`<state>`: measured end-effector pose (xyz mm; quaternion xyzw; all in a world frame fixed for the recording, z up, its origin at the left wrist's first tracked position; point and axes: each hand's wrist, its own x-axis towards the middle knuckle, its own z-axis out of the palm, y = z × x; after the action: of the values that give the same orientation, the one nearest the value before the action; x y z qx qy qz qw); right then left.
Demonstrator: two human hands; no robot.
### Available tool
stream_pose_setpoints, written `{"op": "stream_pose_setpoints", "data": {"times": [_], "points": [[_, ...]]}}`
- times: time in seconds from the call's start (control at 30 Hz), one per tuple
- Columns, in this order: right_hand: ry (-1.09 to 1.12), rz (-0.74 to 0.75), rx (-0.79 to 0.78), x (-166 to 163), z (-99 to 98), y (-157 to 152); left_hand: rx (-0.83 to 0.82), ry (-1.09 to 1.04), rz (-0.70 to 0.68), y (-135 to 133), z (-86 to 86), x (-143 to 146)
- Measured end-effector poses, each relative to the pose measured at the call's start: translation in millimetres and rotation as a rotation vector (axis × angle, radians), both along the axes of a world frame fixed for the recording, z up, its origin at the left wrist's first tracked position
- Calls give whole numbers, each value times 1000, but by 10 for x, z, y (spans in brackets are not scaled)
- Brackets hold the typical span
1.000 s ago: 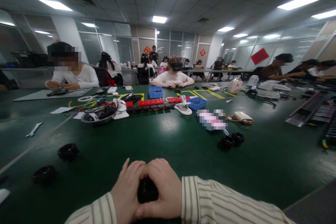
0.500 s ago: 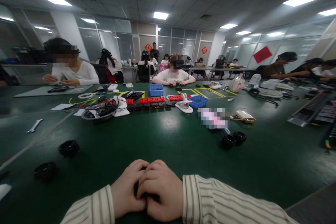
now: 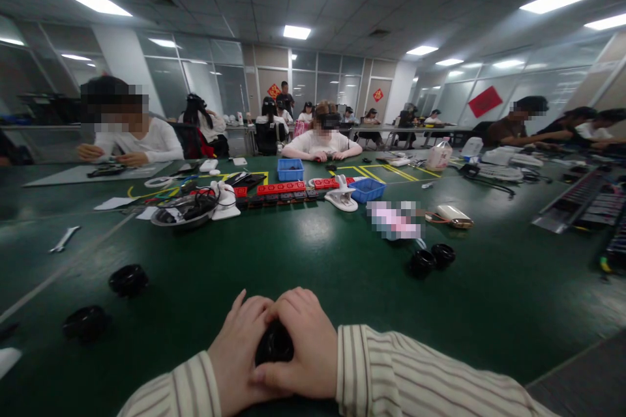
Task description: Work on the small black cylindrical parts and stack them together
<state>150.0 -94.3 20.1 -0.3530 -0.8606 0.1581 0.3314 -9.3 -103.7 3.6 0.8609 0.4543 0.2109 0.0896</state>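
Note:
Close to me on the green table, my left hand (image 3: 241, 348) and my right hand (image 3: 307, 345) are both closed around a glossy black round part (image 3: 274, 344). Its top shows between my thumbs and fingers, while its sides and underside are hidden. The left hand wraps it from the left, with one finger raised a little. From the right, the other hand's thumb lies across the front. Similar black ring-shaped parts lie to the left, one (image 3: 128, 280) behind another (image 3: 85, 323). Two more, a nearer one (image 3: 422, 262) and a farther one (image 3: 443, 255), sit together on the right.
An open-end wrench (image 3: 64, 239) lies at left. Across the middle stand a metal bowl of cables (image 3: 183, 216), a red-and-black strip (image 3: 281, 192), a white clamp (image 3: 341, 195) and blue bins (image 3: 368, 190). A gold power bank (image 3: 454, 215) is at right. People sit across the table.
My hands have shifted their grip and opened up around the black part, so its top now shows. The right hand has turned, bringing its thumb across the front.

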Motion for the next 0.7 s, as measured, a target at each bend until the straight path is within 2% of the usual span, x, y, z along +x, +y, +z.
{"op": "stream_pose_setpoints", "data": {"times": [0.2, 0.37, 0.47, 0.6, 0.7], "points": [[-54, 77, -11, 10, 38, -27, -63, -31, 11, 10, 62, 46], [5, 324, 60, 15, 32, -20, -216, -152, -172, 77, 77, 3], [-10, 445, 81, 7, 14, -8, -229, -177, -240, 108, 54, -24], [116, 457, 107, 7, 22, 7, -226, -179, -238, 103, 18, -35], [154, 357, 72, 23, 52, 6, -214, -178, -195, 83, -12, -46]]}}
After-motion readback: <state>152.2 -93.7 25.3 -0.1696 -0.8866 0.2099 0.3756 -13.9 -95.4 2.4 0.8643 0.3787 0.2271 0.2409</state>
